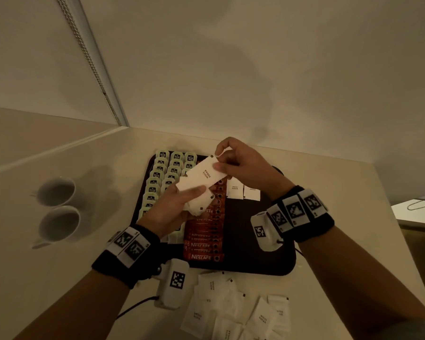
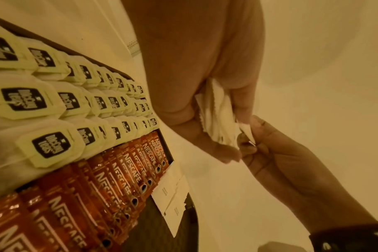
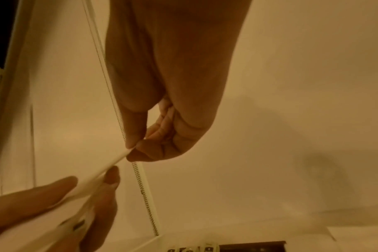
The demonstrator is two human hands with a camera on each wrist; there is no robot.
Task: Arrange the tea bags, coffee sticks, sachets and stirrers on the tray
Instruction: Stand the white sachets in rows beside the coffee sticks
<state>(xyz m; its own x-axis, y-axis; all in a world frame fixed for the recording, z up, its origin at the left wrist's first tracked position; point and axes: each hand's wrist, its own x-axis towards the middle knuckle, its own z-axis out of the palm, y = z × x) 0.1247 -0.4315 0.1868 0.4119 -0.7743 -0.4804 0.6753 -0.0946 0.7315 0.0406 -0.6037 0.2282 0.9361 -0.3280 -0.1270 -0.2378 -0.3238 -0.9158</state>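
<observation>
A dark tray (image 1: 255, 241) lies on the counter with rows of tea bags (image 1: 174, 165) at its left, a column of red Nescafe sticks (image 1: 204, 241) in the middle and two white sugar sachets (image 1: 243, 191) at the right. Above the tray my left hand (image 1: 182, 204) grips a stack of white sugar sachets (image 1: 196, 202). My right hand (image 1: 228, 160) pinches the top sachet (image 1: 204, 174) of that stack at its far end. The left wrist view shows the stack (image 2: 218, 116) between thumb and fingers; the right wrist view shows the pinched sachet (image 3: 93, 177) edge-on.
Two white cups (image 1: 57, 209) stand on the counter left of the tray. Several loose sugar sachets (image 1: 231, 307) lie on the counter in front of the tray. A wall closes the back, and a blind chain (image 1: 91, 62) hangs at the left.
</observation>
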